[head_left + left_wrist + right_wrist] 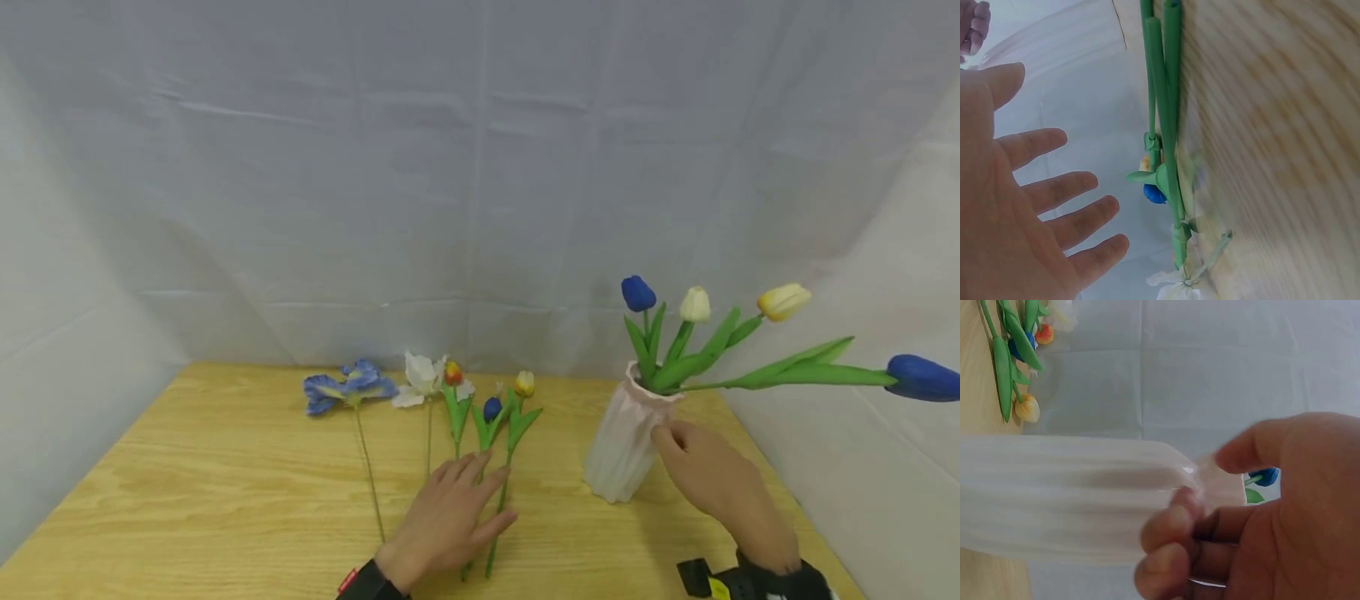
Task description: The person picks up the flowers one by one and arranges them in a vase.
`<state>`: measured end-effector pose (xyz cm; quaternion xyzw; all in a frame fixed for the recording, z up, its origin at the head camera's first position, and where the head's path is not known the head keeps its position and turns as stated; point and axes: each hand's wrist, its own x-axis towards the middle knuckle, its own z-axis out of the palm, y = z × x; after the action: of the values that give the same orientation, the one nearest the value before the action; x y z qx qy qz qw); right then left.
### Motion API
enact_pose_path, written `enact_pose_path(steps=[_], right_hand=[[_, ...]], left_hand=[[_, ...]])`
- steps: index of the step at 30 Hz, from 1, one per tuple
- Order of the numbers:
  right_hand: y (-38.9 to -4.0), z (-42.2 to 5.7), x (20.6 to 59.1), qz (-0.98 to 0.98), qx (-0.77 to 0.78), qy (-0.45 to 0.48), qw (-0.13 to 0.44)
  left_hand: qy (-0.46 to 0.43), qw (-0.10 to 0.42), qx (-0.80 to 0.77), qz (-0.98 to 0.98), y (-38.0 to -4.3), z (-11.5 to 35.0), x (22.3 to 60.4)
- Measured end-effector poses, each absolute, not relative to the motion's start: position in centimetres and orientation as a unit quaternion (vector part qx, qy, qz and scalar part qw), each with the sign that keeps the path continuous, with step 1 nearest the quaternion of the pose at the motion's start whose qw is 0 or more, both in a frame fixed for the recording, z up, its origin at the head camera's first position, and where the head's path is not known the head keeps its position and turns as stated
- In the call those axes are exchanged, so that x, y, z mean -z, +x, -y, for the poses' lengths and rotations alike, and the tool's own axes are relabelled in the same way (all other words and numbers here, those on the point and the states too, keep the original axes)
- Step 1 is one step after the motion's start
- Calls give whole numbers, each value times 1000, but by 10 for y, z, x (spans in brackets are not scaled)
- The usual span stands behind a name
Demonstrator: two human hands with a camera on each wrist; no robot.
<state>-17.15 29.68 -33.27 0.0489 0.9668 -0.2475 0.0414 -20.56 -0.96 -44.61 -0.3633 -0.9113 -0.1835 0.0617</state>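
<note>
Head view: vase [624,446] was on the table [225,500], leaning rightward in view (tilt or lens, can't tell), w/ four arranged tulips [678,371] fanning up & right from its mouth. Right hand [716,479] was just right of vase, at its neck. Left hand [450,512] was left of vase, palm down above stems of three loose tulips [492,410], fingers spread; white flower [422,375] & blue flower [352,387] lay farther left of vase. Step in hand, prob.: steadying vase one-handed while the other hand went for a loose stem; next move would likely call for lowering the fingers & pinching one stem, w/ a firm hold on vase. L wrist view: fingers straight & apart, gap btwn them & stems, so nothing held. R wrist view: thumb by vase rim, other fingers curled in at neck, pinching vase there; exact fingertip contact too blurred to tell.
</note>
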Motion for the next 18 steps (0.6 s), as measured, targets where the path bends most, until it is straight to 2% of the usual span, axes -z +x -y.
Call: enact_pose_path(steps=[9,18], right_hand=[[-164,-280,370,-940,336,-38,41],[-170,-264,415,-933,345,-94,28]], left_hand=[[-357,63,193,912,-205,20,448],[-346,63,193,916,-204,30,454]])
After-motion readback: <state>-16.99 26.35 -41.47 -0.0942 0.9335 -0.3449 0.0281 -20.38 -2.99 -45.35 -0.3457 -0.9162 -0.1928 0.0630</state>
